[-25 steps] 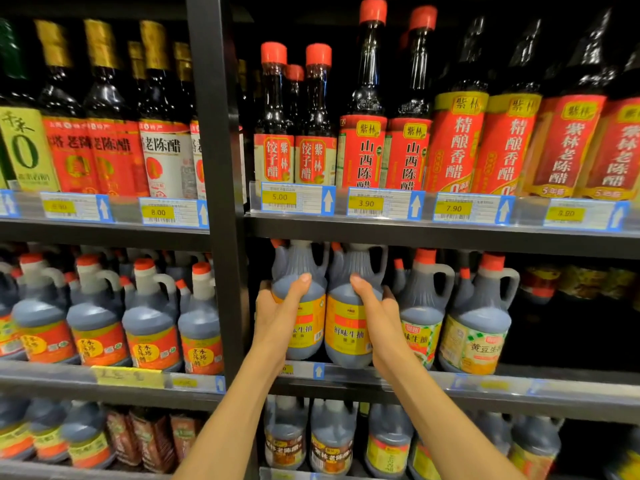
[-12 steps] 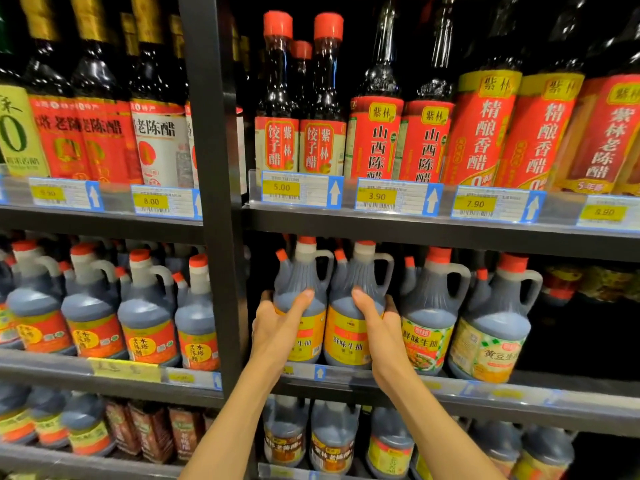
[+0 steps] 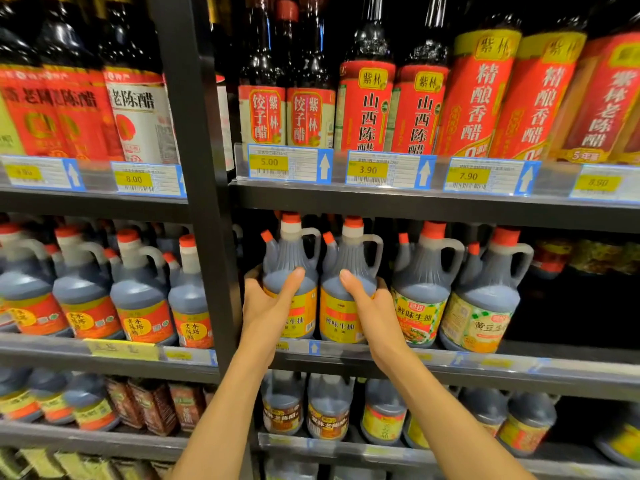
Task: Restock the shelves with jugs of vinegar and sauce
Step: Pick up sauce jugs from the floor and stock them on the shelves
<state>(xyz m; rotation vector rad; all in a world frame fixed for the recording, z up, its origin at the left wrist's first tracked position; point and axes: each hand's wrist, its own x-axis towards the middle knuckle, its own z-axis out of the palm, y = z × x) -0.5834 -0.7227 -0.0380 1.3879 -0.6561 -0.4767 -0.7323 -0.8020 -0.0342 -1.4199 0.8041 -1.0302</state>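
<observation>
Two dark sauce jugs with yellow labels stand side by side at the front of the middle shelf, just right of the black upright post. My left hand wraps the left jug, thumb across its shoulder and the fingers curled round the far side. My right hand grips the right jug the same way, thumb on the front and the fingers behind. Both jugs are upright, their bases at the shelf edge; I cannot tell whether they rest on it or are slightly lifted. Each is filled with dark liquid to the shoulder and closed with an orange cap.

Just to the right stand two more handled jugs, one with a green-and-yellow label and one with a pale label. Left of the post, a row of jugs with orange-red labels fills the same level. The upper shelf carries tall vinegar bottles with red labels above price tags reading 5.00, 3.90 and 7.90. The lower shelf holds further small jugs.
</observation>
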